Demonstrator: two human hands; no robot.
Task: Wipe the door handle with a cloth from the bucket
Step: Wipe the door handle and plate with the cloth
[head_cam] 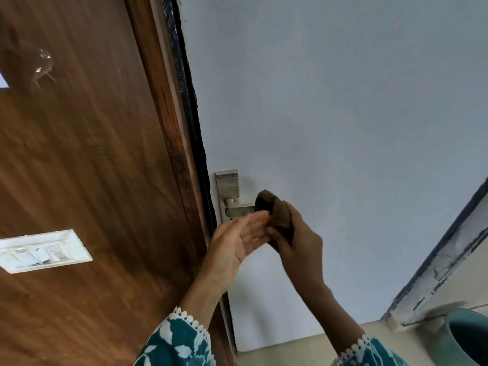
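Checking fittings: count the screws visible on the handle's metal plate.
2, both at the top of the plate: one near the left corner, one near the right. The hands may hide lower ones.

Left sleeve (179,342): teal fabric with a white leaf-like print — loose at the wrist.
Left cuff: white scalloped lace trim along the edge.
Right sleeve (369,352): same teal fabric, white print, white scalloped lace edging — only partly in frame.
Left hand (237,241): bare.
Right hand (298,241): bare.
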